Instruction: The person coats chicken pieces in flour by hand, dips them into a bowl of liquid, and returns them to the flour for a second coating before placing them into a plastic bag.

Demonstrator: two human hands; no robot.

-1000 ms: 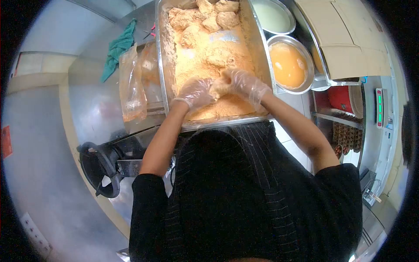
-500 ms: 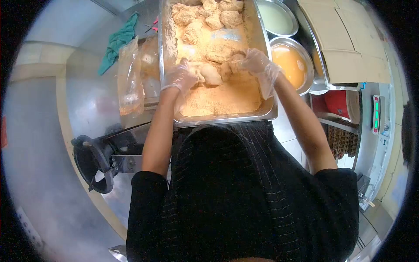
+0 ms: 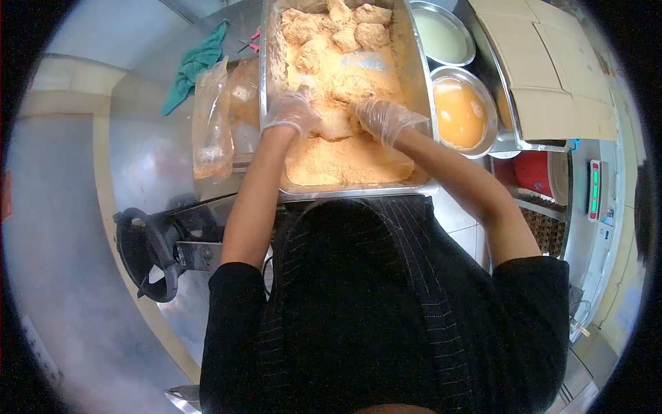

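Observation:
A deep metal tray (image 3: 266, 76) holds orange-tan breading flour (image 3: 345, 165) and several coated pieces that look like chicken. Both hands wear clear plastic gloves and are inside it. My left hand (image 3: 292, 112) presses its curled fingers against the left side of a coated chicken piece (image 3: 336, 126). On the opposite side, my right hand (image 3: 383, 119) has its fingers bent down onto the same piece; its fingertips are partly hidden in the flour. Other coated pieces (image 3: 303, 27) lie at the tray's far end.
To the right stand a bowl of orange liquid (image 3: 458, 114) and a bowl of pale liquid (image 3: 441, 34), beside flattened cardboard (image 3: 538, 76). A plastic bag (image 3: 212, 127), a green cloth (image 3: 196, 65) and red-handled scissors (image 3: 253, 43) lie left. A digital scale (image 3: 596, 190) is far right.
My right hand has moved inward and slightly down, from the tray's right side to the piece in the middle. My left hand stays by that piece. The view has shifted slightly.

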